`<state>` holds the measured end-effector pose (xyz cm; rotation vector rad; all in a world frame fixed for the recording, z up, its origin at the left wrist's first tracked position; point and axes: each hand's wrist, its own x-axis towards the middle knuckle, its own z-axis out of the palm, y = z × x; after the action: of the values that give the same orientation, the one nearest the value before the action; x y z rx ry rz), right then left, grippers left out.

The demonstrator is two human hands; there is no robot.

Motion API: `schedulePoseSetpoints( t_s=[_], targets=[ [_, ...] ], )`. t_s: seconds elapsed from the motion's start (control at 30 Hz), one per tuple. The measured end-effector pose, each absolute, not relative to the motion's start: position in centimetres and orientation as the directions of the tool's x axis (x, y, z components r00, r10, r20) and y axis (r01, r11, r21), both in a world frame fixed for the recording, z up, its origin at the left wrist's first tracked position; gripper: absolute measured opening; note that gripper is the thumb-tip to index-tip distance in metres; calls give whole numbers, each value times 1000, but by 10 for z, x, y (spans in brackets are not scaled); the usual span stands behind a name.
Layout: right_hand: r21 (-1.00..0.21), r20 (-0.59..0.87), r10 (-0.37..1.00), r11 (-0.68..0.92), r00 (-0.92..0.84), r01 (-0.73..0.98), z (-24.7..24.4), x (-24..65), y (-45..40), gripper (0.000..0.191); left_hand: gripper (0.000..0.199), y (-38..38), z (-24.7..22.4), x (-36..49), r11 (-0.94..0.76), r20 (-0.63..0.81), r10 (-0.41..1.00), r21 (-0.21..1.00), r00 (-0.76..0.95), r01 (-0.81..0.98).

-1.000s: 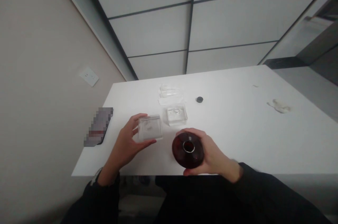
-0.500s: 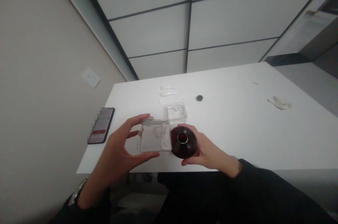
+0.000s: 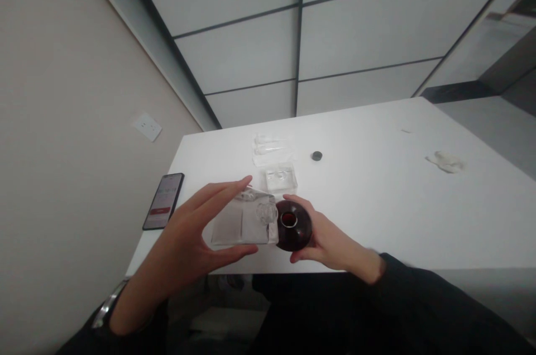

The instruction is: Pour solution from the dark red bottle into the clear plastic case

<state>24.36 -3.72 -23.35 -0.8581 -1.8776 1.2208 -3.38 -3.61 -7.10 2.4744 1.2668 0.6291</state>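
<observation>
My left hand (image 3: 205, 221) grips a square clear glass bottle (image 3: 234, 226) between thumb and fingers. The bottle is tilted to the right, so its round neck points toward a dark red-brown round bottle (image 3: 294, 235). That second bottle is uncapped, its ringed mouth facing up, and my right hand (image 3: 320, 232) wraps its right side. The two bottles meet or nearly meet; I cannot tell if they touch. Just behind them on the white table (image 3: 368, 204) sits a small clear square container (image 3: 281, 179).
Clear plastic droppers (image 3: 270, 148) lie behind the container, with a small dark cap (image 3: 317, 156) to their right. A phone (image 3: 164, 201) rests at the left table edge. Crumpled white tissue (image 3: 446, 162) lies at the right. A wall socket (image 3: 147, 126) is at left.
My left hand has tipped the clear bottle to the right, turning its neck from facing up toward the brown bottle. My right hand and the brown bottle stay almost still.
</observation>
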Motion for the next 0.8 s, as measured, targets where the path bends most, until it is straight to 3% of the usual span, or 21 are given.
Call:
schedulePoseSetpoints(
  t_s=[0.27,0.8],
  targets=[
    [-919,258,823,371,-507,134,-223,242,-37,98,75,-34,-65,-33,-586,236,808,416,540,695],
    [-926,251,829,356,-500,125,-221,240,-38,96,68,-34,-51,-27,-708,263,705,214,658,673]
  ],
)
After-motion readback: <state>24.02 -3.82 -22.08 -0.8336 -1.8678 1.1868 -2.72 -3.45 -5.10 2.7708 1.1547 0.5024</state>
